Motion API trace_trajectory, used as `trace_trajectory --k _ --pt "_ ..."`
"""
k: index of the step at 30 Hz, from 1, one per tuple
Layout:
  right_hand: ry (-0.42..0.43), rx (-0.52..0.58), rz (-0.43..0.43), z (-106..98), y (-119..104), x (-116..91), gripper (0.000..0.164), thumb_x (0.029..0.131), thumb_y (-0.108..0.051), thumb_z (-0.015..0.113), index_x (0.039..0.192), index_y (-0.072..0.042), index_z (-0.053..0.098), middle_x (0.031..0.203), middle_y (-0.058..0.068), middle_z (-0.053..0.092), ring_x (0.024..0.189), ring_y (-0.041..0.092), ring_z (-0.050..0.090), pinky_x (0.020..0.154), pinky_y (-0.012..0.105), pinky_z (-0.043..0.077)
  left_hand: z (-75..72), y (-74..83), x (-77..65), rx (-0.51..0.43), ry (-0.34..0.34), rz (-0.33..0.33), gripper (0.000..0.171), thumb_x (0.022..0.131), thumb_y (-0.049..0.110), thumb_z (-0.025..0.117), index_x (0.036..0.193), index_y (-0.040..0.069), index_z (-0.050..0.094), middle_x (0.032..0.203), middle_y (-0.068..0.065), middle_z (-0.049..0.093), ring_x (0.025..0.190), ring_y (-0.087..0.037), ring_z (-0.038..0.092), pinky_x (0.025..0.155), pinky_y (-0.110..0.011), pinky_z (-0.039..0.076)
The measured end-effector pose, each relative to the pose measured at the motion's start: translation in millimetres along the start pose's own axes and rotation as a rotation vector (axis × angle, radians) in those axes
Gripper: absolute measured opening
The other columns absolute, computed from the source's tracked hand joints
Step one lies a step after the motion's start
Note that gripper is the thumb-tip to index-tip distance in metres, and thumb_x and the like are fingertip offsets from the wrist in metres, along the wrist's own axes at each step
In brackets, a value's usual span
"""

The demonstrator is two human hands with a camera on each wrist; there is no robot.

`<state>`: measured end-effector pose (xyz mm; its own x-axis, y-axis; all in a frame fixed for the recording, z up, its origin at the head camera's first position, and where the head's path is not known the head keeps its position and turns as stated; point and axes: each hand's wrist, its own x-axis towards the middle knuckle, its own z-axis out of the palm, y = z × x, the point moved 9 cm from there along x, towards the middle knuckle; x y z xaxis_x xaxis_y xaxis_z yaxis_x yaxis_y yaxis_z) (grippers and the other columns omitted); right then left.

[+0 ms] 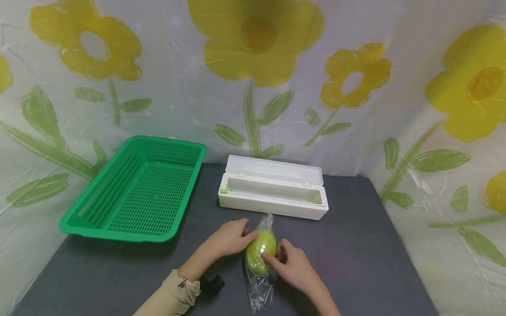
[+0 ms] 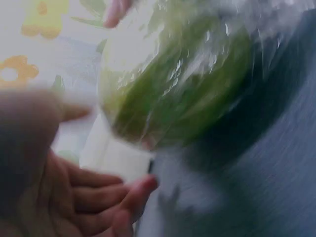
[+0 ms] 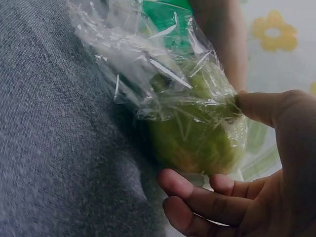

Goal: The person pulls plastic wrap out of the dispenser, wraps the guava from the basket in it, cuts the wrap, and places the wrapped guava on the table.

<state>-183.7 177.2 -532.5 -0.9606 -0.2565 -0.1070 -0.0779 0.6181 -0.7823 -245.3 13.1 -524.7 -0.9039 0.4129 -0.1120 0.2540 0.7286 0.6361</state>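
A yellow-green oval fruit (image 1: 261, 251), its exact kind unclear, lies on the dark tabletop in clear plastic film (image 1: 261, 293). Loose film trails from both of its ends. My right hand (image 1: 295, 267) holds the fruit's right side, the thumb pressing the film and the fingers curled at its lower edge in the right wrist view. On the other side is my left hand (image 1: 231, 237), its thumb close to the fruit's upper left. In the blurred left wrist view, the fingers of that hand (image 2: 94, 197) are loosely bent, with a gap between them and the fruit (image 2: 182, 84).
Behind the hands stands a long white box (image 1: 272, 206) with its lid (image 1: 274, 169) tipped back and a small green slider at its left end. A green slatted basket (image 1: 136, 237) sits at the back left. Flower-printed sheeting (image 1: 174, 101) surrounds the table (image 1: 356, 245).
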Motion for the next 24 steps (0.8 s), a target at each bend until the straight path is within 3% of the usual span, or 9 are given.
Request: trace_trajectory --k 3,6,10,13,19,24 --pt "0.007 -0.019 0.0 -1.4 3.5 2.3 0.041 0.104 -0.049 0.065 0.09 -0.012 0.054 0.065 -0.008 0.054 0.056 0.003 0.048 0.052 0.023 0.038 11.7 -4.4 0.7 -0.108 -0.075 -0.021 0.069 0.102 0.056 0.063 0.138 -0.003 0.065 0.113 -0.012 0.075 0.103 -0.027 0.071 0.086 -0.048 0.058" --pt "0.006 -0.036 -0.006 -3.3 10.2 8.1 0.037 0.106 -0.047 0.062 0.095 -0.012 0.058 0.068 -0.007 0.051 0.058 0.005 0.045 0.055 0.024 0.038 18.3 -7.9 2.5 -0.189 -0.112 -0.004 0.068 0.1 0.057 0.065 0.135 -0.001 0.068 0.115 -0.011 0.074 0.099 -0.023 0.069 0.082 -0.044 0.057" --pt "-0.02 -0.047 -0.057 -4.8 15.2 21.2 0.047 0.103 -0.046 0.066 0.122 -0.003 0.066 0.094 -0.002 0.065 0.081 0.01 0.058 0.071 0.029 0.05 21.6 -12.4 5.0 -0.29 -0.157 0.021 0.067 0.101 0.053 0.066 0.135 -0.004 0.067 0.119 -0.013 0.073 0.102 -0.022 0.067 0.085 -0.044 0.057" --pt "-0.061 -0.072 -0.126 -4.8 14.3 30.4 0.06 0.1 -0.046 0.07 0.137 0.001 0.065 0.112 0.004 0.067 0.1 0.018 0.058 0.086 0.038 0.051 23.8 -12.6 5.7 -0.343 -0.198 0.08 0.063 0.103 0.053 0.062 0.133 -0.003 0.068 0.119 -0.012 0.073 0.105 -0.022 0.067 0.09 -0.043 0.056" --pt "-0.156 -0.056 -0.266 -0.7 10.1 39.0 0.051 0.103 -0.041 0.067 0.14 -0.005 0.067 0.132 0.01 0.067 0.121 0.027 0.053 0.103 0.052 0.046 32.2 -11.9 4.6 -0.426 -0.253 0.129 0.062 0.107 0.056 0.055 0.14 0.004 0.065 0.126 -0.007 0.071 0.115 -0.017 0.064 0.101 -0.04 0.052" --pt "-0.216 0.07 -0.286 5.0 13.7 41.4 0.052 0.105 -0.037 0.065 0.149 -0.009 0.06 0.147 0.012 0.062 0.134 0.032 0.052 0.112 0.056 0.042 31.3 -10.4 5.2 -0.5 -0.234 0.145 0.061 0.105 0.051 0.061 0.142 0.002 0.062 0.124 -0.008 0.07 0.11 -0.016 0.064 0.096 -0.037 0.053"
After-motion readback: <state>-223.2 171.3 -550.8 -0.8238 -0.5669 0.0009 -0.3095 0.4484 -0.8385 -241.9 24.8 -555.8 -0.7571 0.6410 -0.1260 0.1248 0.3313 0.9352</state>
